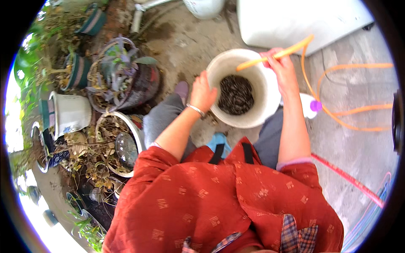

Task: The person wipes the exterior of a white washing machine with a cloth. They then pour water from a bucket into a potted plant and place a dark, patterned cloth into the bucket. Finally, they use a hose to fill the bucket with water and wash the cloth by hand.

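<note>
A pale, round bucket [218,68] stands on the concrete between my knees. Dark, glistening, lumpy pieces [236,95] cover its bottom; I cannot tell what they are. My left hand [202,93], with a silver bangle at the wrist, is on the bucket's left rim, thumb towards the inside. Between the thumb and fingers of my right hand [279,64] is an orange hose [295,47]. The hose's free end points down over the bucket's opening, and no water can be made out. Behind my hand the hose bends sharply and drops towards the floor.
Flowerpots with plants and dry leaves, including a white pot [72,112] and a dark one [142,85], crowd the left. A large white box-like object [294,22] stands beyond the bucket. A white bottle with a purple cap [315,106] and a red pole [348,178] are at the right.
</note>
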Tool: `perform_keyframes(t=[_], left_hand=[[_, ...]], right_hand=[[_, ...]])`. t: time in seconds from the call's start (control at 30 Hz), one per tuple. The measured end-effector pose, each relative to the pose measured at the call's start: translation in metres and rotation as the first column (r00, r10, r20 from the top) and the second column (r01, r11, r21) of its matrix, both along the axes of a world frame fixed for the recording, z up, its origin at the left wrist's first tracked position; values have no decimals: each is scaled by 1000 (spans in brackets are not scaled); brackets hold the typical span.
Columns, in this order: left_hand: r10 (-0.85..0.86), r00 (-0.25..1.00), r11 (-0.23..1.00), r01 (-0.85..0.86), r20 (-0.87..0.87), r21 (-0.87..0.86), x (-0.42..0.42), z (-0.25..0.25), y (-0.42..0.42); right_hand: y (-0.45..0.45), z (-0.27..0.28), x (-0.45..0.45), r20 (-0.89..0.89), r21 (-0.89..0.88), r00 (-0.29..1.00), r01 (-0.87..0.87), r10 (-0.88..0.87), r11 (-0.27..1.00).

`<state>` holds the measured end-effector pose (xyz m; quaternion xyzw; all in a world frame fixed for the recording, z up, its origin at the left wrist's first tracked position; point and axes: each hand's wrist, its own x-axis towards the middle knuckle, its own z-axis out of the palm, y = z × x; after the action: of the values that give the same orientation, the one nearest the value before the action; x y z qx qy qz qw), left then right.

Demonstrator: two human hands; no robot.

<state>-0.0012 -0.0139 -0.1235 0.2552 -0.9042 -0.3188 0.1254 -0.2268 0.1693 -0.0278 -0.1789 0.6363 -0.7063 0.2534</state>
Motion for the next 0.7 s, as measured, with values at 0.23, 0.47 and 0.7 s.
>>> perform_keyframes(t=[0.23,0.47,0.7], left_hand=[[56,993,994,-65,101,88,-2,17,6],[82,992,991,-91,94,101,-3,20,9],[72,987,988,-91,146,122,-3,27,8]], right_hand=[[-2,1,5,14,0,998,-62,62,998],[-9,-2,15,99,-38,987,-126,129,991],[-14,-5,24,163,-67,966,-191,199,979]])
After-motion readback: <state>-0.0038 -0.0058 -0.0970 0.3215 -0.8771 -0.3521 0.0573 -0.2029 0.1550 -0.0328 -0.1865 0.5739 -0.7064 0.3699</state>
